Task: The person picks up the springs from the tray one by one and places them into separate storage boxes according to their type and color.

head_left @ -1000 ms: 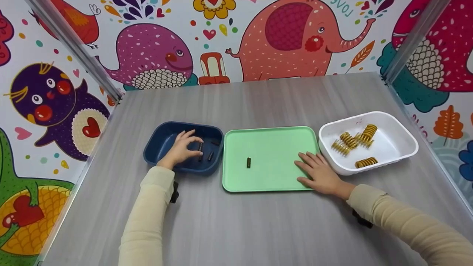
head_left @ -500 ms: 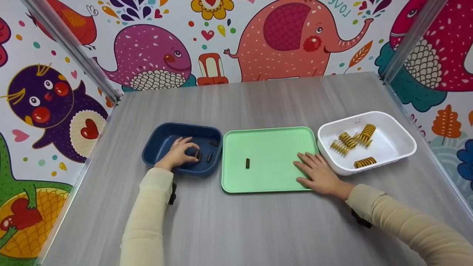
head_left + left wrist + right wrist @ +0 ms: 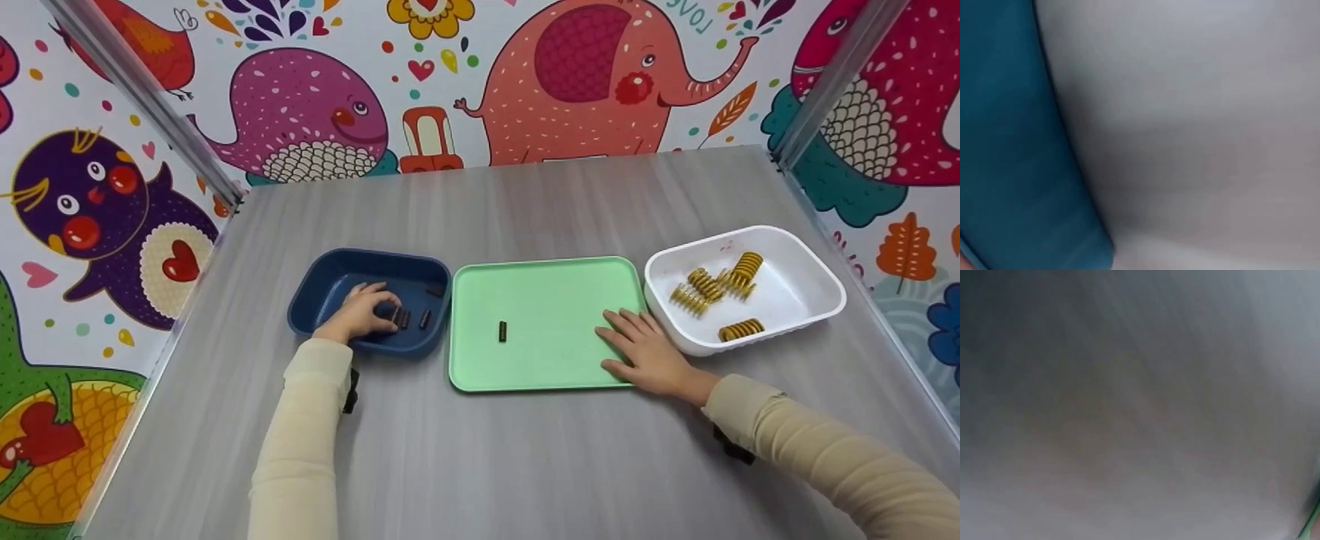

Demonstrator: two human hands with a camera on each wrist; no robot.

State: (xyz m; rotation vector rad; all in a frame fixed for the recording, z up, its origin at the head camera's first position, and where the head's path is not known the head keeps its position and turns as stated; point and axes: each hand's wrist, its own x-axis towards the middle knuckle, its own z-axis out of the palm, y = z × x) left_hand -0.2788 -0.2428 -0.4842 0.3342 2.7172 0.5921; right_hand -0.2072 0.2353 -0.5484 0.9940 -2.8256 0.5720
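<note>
In the head view my left hand reaches into the blue bin, thumb and forefinger pinching a small dark coil spring low inside it; the fingers partly hide it. Right beside that spring is another dark spring, and further right lies a third. My right hand rests with spread, straight fingers on the right side of the green tray. One dark spring stands out on the tray's left half. The left wrist view has the blue bin's outer wall.
To the right of the tray sits a white bin with several larger yellow springs. A further dark piece lies at the blue bin's back right. Patterned walls border the grey table. The right wrist view is blurred.
My left hand has shifted slightly left and lower inside the blue bin, and its thumb and forefinger have come closer together at a dark spring. The right hand has stayed still.
</note>
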